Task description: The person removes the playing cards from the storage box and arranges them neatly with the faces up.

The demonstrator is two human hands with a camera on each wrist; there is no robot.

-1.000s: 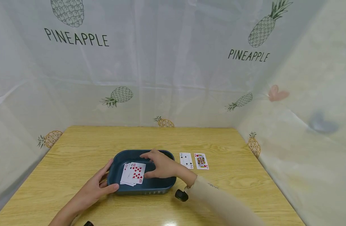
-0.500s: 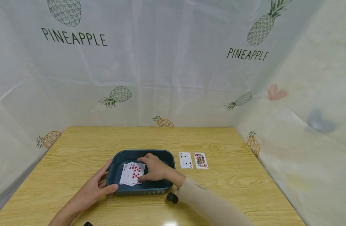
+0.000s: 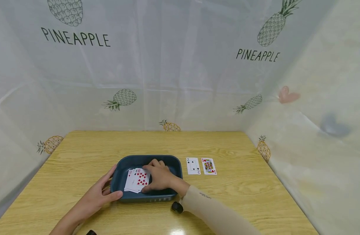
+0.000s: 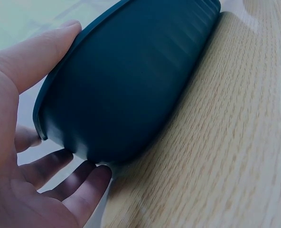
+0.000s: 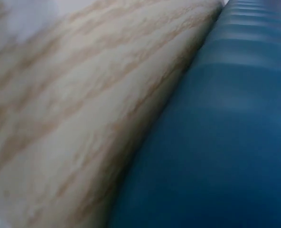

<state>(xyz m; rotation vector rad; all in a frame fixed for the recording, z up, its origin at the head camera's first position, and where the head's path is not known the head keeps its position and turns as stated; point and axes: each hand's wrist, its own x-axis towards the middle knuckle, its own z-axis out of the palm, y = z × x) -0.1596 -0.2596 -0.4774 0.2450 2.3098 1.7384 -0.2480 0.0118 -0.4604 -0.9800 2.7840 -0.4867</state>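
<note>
A dark blue oblong basin [image 3: 176, 163] sits on the table, with several playing cards in its left half. My left hand [image 3: 96, 194] holds its left end, thumb along the rim; in the left wrist view the fingertips [image 4: 95, 183] meet the end wall [image 4: 117, 95]. The ten of hearts [image 3: 142, 179] lies face up on top, overlapping other cards [image 3: 130, 182]. Reaching inside, my right hand [image 3: 160, 178] pinches this card, thumb at its near edge and index finger at its far one. The right wrist view shows only the basin's ribbed outer wall [image 5: 226, 118] and wood.
Right of the basin, two cards lie face up side by side: a black-suited card marked 2 [image 3: 193, 166] and a king of hearts [image 3: 209, 166]. The wooden table [image 3: 241, 195] ends at a pineapple-printed sheet [image 3: 180, 107] behind and on both sides.
My right hand has moved left and down inside the basin, bringing thumb and index finger from above the cards to the edges of the ten of hearts. My left hand keeps its place.
</note>
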